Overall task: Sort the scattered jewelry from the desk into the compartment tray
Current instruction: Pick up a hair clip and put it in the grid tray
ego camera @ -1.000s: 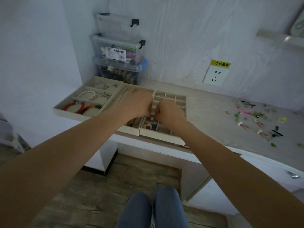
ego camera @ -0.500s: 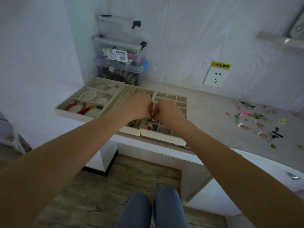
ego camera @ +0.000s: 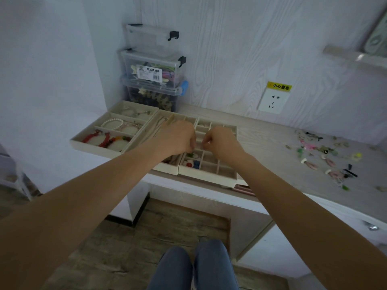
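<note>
Both hands, left hand (ego camera: 178,137) and right hand (ego camera: 219,139), hover curled over the tray (ego camera: 209,174), seemingly pinching something tiny, unseen, to drop in.

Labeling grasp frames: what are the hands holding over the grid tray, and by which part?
Cannot tell. Left hand and right hand hover with curled fingers over the small-compartment tray, fingertips close together; anything pinched is too small to see.

yellow sticker (ego camera: 279,86) "小心触电" above socket (ego camera: 272,102), box label (ego camera: 149,73) "欧式收纳盒"
</note>
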A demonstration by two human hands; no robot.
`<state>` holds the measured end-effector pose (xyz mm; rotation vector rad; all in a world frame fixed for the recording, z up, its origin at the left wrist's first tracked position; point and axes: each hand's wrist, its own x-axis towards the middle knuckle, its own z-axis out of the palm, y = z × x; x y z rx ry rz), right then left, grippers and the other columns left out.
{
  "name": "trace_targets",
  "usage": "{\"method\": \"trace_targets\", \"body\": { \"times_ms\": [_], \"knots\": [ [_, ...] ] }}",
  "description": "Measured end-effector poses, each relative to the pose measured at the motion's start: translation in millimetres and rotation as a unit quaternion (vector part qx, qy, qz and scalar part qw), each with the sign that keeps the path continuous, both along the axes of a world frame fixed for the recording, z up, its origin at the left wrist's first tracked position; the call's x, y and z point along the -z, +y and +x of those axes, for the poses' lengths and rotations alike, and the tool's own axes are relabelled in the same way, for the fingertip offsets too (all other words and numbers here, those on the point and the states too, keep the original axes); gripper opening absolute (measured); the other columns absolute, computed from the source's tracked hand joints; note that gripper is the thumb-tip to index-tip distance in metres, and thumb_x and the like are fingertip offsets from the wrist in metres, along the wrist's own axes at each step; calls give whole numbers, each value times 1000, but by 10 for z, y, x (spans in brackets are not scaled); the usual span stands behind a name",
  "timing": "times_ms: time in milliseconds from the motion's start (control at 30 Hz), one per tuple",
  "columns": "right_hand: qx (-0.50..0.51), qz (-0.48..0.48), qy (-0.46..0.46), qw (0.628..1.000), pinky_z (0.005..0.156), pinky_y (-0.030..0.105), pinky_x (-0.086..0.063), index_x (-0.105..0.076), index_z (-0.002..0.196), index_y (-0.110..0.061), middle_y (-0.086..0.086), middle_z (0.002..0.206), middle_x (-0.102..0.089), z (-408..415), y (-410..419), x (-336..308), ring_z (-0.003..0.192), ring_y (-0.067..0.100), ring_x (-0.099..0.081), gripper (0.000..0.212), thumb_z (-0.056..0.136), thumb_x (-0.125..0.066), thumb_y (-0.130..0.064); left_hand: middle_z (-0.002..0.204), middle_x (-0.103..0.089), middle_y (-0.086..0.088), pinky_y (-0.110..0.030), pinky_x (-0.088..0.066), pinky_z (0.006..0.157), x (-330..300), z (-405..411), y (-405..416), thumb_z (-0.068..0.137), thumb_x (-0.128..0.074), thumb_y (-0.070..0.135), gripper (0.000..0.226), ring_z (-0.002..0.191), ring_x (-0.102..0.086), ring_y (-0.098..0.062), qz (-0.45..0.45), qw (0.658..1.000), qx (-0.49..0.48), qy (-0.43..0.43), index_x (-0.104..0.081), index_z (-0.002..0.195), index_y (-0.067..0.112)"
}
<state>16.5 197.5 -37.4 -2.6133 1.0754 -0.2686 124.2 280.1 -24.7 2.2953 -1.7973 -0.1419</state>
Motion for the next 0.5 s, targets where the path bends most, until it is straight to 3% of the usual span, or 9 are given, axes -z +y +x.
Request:
{"method": "trace_targets", "body": {
  "times_ms": [133,233,300,500],
  "knots": [
    [-17,27,-4,1000,59,18,-42,-74,95,-7,-2,69,-57,-58,2,-83,64,10,-52,14,87,-61,-8,105,-66,-3,-25,-41,73,-3,-28,-4,83,-68,18,15,93,-60,-17,13,1000,8,-3,-73,96,13],
    [-19,33,7,999,69,25,-49,-74,95,-8,5,82,-65,-11,37,-55,73,16,-58,15,86,-62,-9,105,-62,-6,-34,-47,82,32,-59,-39,84,-64,19,13,93,-59,-21,8,999,-8,-44,-71,93,12],
    [-13,31,13,999,74,30,-52,-75,93,-10,7,90,-68,57,43,4,75,17,-58,15,83,-65,-13,104,-60,-6,-36,-45,80,52,-62,-64,84,-63,21,12,92,-57,-22,7,997,-10,-70,-68,84,10],
    [21,20,16,999,73,37,-54,-68,97,-8,8,84,-61,152,65,146,79,25,-62,18,81,-64,-16,98,-60,-6,-36,-44,79,57,-28,-93,81,-67,21,14,83,-55,-19,21,999,-2,-44,-65,75,9]
  ]
}}
